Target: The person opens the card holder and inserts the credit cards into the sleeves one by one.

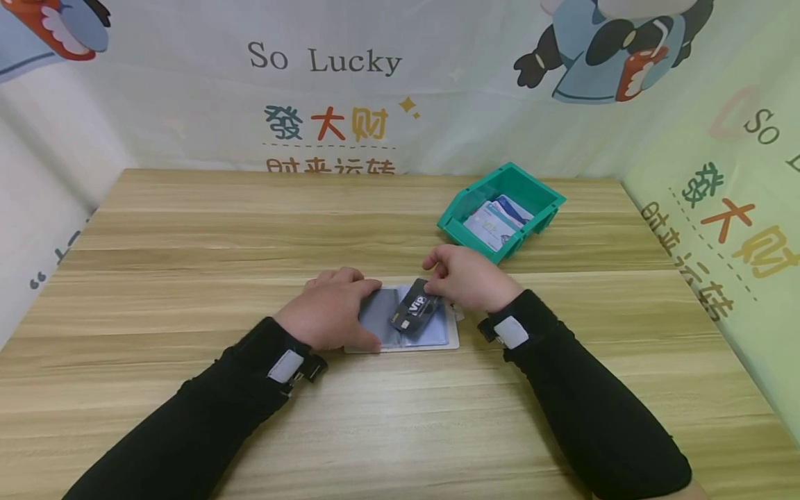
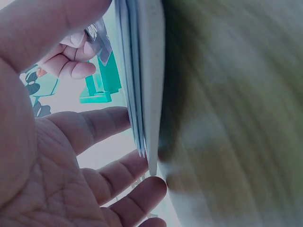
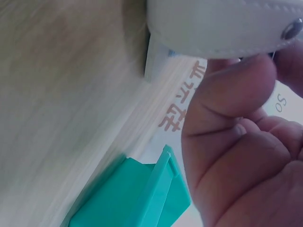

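Note:
An opened card holder (image 1: pixel 453 337) with a pale cover and clear plastic sleeves (image 1: pixel 379 316) lies in front of me. My left hand (image 1: pixel 331 309) grips its left side, the thumb across the sleeves and the fingers around the outer edge. In the left wrist view the stacked sleeves (image 2: pixel 134 85) show edge-on. Between thumb and fingertips my right hand (image 1: pixel 471 278) pinches a black VIP card (image 1: pixel 414 310), tilted over the holder's middle. A white strap with a metal snap (image 3: pixel 292 29) hides most of that card in the right wrist view.
Behind my right hand stands a green plastic bin (image 1: pixel 537 191) holding several cards (image 1: pixel 494 226). The wooden tabletop (image 1: pixel 219 236) runs back to a printed cloth backdrop (image 1: pixel 450 132), with more cloth along both sides.

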A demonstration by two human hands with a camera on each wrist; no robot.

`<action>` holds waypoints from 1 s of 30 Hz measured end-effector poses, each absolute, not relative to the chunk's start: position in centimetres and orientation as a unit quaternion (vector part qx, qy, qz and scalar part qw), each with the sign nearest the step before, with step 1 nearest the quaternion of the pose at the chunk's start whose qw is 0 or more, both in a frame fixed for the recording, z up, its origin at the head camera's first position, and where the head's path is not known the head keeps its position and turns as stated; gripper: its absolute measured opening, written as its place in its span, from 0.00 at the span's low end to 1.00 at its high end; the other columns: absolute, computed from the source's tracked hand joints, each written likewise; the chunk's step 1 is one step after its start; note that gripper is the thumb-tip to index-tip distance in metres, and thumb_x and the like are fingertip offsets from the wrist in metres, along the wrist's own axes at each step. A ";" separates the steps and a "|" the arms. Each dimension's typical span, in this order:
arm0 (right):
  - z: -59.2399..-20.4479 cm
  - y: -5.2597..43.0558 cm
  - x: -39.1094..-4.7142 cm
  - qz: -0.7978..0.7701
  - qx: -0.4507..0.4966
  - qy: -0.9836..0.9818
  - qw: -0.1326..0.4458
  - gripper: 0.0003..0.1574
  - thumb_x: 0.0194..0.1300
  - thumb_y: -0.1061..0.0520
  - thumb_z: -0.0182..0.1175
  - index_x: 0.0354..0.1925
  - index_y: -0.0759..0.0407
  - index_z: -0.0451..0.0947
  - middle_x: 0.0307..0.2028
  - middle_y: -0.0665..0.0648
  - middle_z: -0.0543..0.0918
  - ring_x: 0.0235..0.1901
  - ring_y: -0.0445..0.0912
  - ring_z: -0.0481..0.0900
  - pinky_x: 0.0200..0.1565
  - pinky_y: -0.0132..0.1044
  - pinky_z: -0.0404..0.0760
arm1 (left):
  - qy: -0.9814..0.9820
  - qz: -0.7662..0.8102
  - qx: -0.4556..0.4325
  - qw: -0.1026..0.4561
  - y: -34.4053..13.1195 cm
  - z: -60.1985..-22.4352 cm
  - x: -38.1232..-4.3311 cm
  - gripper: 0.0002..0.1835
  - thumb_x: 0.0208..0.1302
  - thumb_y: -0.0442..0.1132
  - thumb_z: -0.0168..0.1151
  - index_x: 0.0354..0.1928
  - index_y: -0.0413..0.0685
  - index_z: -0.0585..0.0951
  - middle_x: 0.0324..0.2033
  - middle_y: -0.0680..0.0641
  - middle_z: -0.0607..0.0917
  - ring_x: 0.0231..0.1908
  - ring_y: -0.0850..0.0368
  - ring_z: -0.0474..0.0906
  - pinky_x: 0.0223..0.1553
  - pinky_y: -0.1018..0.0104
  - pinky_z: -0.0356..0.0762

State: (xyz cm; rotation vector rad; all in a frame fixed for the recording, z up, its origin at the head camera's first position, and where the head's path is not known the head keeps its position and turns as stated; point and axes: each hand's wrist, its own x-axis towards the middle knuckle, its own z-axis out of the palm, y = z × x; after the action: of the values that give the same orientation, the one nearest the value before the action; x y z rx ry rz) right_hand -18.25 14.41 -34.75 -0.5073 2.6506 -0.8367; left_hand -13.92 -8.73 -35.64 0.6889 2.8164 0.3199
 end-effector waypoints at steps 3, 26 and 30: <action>-34.9 14.0 -18.1 -0.282 -0.178 0.932 0.143 0.14 0.62 0.57 0.62 0.45 0.59 0.75 0.29 0.54 0.77 0.29 0.45 0.73 0.33 0.38 0.74 | 0.960 0.108 0.234 0.111 -8.7 -35.7 -13.9 0.51 0.37 0.65 0.71 0.66 0.53 0.68 0.58 0.43 0.69 0.49 0.46 0.63 0.50 0.48 0.64; -35.5 11.4 -16.9 -0.215 -0.206 0.953 0.062 0.10 0.64 0.56 0.60 0.42 0.60 0.73 0.29 0.54 0.75 0.29 0.46 0.71 0.32 0.38 0.73 | 0.959 0.106 0.232 0.120 -8.7 -35.6 -13.9 0.52 0.38 0.66 0.70 0.67 0.52 0.67 0.56 0.44 0.69 0.47 0.48 0.62 0.48 0.50 0.64; -35.6 11.3 -16.7 -0.206 -0.212 0.954 0.056 0.11 0.64 0.55 0.60 0.42 0.59 0.74 0.29 0.54 0.75 0.29 0.45 0.71 0.32 0.38 0.73 | 0.959 0.106 0.232 0.120 -8.7 -35.5 -13.9 0.51 0.39 0.67 0.70 0.67 0.52 0.67 0.56 0.44 0.69 0.47 0.48 0.62 0.47 0.50 0.64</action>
State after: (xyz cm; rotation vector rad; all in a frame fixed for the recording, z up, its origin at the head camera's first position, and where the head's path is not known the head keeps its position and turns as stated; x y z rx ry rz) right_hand -16.73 11.29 -35.60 -0.6432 2.8939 -0.6254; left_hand -13.87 -8.69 -35.55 0.6766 2.8030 0.3092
